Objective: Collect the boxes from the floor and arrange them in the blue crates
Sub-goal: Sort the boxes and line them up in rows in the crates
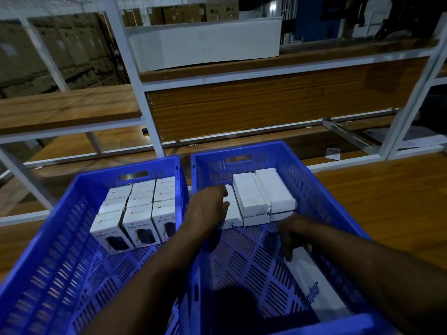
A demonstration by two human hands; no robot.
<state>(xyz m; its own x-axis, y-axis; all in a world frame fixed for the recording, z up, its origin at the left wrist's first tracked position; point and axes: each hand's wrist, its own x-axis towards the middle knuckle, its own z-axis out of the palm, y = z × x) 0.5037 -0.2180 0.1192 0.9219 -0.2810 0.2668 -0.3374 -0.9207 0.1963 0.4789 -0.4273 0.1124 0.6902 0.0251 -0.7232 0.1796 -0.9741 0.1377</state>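
Resting on white box in right blue crate, left hand laid flat, fingers straight; long white box gripped by right hand near crate wall; left crate filled with upright boxes

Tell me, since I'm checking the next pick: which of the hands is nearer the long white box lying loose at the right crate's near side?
Right. The right hand touches the long white box at its far end; the left hand rests on the stacked white boxes farther back.
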